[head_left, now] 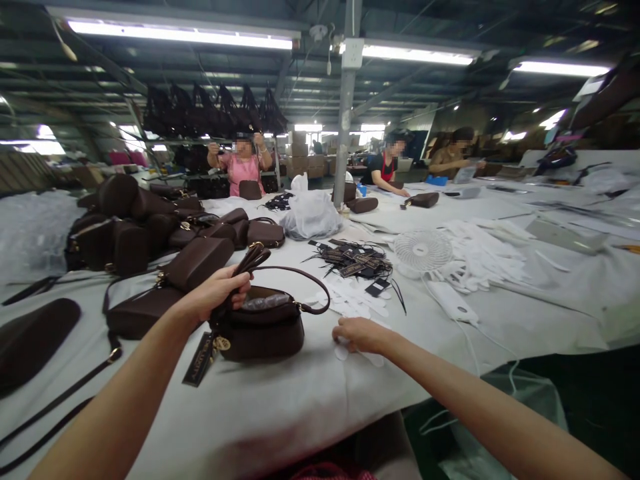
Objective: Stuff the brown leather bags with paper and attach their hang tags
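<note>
In front of me a dark brown handbag [265, 337] stands upright on the white-covered table, its top open and clear plastic [267, 302] showing inside. My left hand [220, 291] is closed around a bundled brown strap [254, 257] at the bag's left end. A black hang tag [199, 360] and a round gold charm [221, 343] hang from that end. To the right of the bag, my right hand [357, 335] rests at the table with its fingers pinched on a white paper piece [341, 351]. More white pieces [356, 298] lie just beyond it.
Brown bags [145, 220] are heaped at the left. Black tags [357, 258] lie piled beyond the white pieces, near a white fan [423, 251] with a cable. A plastic bag [313, 213] sits by the grey post [345, 113]. Several co-workers are across the table.
</note>
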Action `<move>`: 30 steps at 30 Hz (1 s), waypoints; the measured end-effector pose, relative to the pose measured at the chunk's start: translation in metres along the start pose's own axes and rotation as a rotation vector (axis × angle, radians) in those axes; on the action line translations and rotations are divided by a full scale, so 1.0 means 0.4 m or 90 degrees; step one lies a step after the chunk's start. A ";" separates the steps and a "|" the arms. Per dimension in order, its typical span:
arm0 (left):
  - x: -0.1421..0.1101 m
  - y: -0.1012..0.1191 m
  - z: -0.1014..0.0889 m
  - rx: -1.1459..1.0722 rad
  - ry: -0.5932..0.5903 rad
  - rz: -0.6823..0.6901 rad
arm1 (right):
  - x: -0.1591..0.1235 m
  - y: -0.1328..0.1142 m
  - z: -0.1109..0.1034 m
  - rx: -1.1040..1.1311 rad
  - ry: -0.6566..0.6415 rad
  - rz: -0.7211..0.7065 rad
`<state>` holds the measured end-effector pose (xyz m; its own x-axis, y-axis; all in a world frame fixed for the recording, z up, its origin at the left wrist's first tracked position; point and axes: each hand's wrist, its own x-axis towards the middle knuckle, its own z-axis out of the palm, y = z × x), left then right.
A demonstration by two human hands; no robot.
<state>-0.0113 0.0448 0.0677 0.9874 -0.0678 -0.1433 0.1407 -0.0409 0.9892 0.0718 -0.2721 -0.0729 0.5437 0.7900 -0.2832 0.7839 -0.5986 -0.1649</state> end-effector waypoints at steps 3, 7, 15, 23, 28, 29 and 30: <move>-0.003 -0.002 -0.002 -0.017 -0.005 0.011 | -0.008 0.024 -0.008 0.144 0.015 0.004; -0.001 -0.008 -0.008 -0.035 -0.006 0.016 | -0.040 0.072 -0.004 0.493 0.057 0.039; 0.005 -0.019 -0.016 -0.069 -0.008 0.021 | -0.094 0.044 -0.036 0.453 0.338 -0.028; 0.008 -0.029 -0.019 -0.091 0.003 0.026 | -0.101 -0.089 -0.120 0.722 0.347 0.010; 0.005 -0.035 -0.025 -0.106 0.001 0.038 | -0.084 -0.163 -0.163 0.818 0.314 0.028; 0.006 -0.037 -0.026 -0.112 0.000 0.038 | -0.078 -0.175 -0.168 0.820 0.315 0.028; 0.007 -0.040 -0.028 -0.117 0.001 0.040 | -0.071 -0.186 -0.172 0.825 0.315 0.027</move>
<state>-0.0099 0.0563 0.0517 0.9946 -0.0636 -0.0818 0.0904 0.1456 0.9852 0.0187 -0.2409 0.0125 0.8221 0.5693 0.0052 0.0774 -0.1027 -0.9917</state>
